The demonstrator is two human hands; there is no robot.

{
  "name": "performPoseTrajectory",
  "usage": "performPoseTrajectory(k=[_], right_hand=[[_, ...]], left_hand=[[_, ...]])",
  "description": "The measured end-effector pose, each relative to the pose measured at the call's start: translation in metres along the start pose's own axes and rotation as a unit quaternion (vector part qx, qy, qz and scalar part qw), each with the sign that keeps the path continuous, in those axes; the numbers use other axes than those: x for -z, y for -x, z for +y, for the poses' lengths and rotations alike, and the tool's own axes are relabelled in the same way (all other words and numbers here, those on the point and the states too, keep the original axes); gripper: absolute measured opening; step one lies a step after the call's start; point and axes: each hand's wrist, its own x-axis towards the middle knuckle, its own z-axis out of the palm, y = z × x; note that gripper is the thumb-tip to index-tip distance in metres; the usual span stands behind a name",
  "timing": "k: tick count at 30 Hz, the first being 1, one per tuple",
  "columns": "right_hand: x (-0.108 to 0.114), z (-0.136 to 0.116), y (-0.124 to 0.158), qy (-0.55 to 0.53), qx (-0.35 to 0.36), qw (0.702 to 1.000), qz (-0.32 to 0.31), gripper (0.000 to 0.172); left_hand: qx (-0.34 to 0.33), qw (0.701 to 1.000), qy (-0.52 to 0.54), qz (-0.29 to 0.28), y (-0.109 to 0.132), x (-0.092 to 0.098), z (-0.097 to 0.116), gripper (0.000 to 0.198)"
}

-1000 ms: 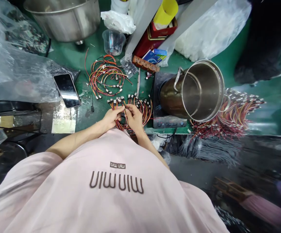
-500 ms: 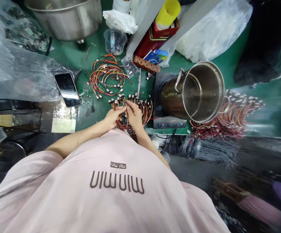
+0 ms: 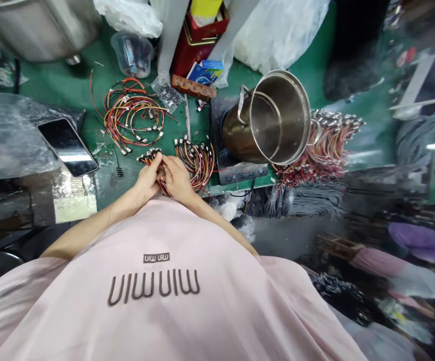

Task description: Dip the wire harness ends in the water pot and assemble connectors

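Observation:
My left hand (image 3: 147, 179) and my right hand (image 3: 177, 178) meet at the near edge of the green table (image 3: 70, 90). Both are closed on a bundle of red, yellow and black wires with small metal connectors (image 3: 148, 157). The connector ends fan out just left of my left fingers. A second heap of the same wires (image 3: 196, 158) lies right beside my right hand. A looser coil of wires (image 3: 132, 113) rests farther back on the table.
A steel pot (image 3: 273, 118) lies tilted on a small hotplate (image 3: 240, 173) to the right, with a large wire pile (image 3: 328, 145) behind it. A phone (image 3: 67, 146) lies left; a plastic cup (image 3: 132, 52), a red box (image 3: 194, 42) and plastic bags stand at the back.
The view has swung to the right, so everything sits farther left in frame. My hands have drawn closer together on the wire bundle.

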Motion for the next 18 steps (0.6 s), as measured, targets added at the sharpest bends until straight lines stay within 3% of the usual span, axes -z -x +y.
performPoseTrajectory(k=[6, 10, 12, 14, 18], right_hand=[[0.007, -0.013, 0.004, -0.007, -0.026, 1.000, -0.008, 0.047], [0.022, 0.010, 0.004, -0.053, -0.009, 0.998, 0.033, 0.037], [0.035, 0.036, 0.001, -0.024, -0.072, 0.994, 0.084, 0.029], [0.047, 0.064, -0.005, 0.063, -0.178, 0.976, 0.108, 0.023], [0.058, 0.101, -0.013, 0.172, -0.320, 0.932, 0.007, 0.023]], left_hand=[[0.015, 1.000, -0.009, 0.021, 0.001, -0.006, 0.001, 0.037], [0.018, 0.999, -0.009, 0.027, 0.004, -0.008, 0.004, 0.028], [0.016, 0.999, -0.026, 0.031, 0.007, -0.009, 0.005, 0.026], [0.011, 0.998, -0.048, 0.025, 0.010, -0.010, 0.005, 0.027], [-0.015, 0.995, -0.093, 0.024, 0.013, -0.011, 0.000, 0.029]])
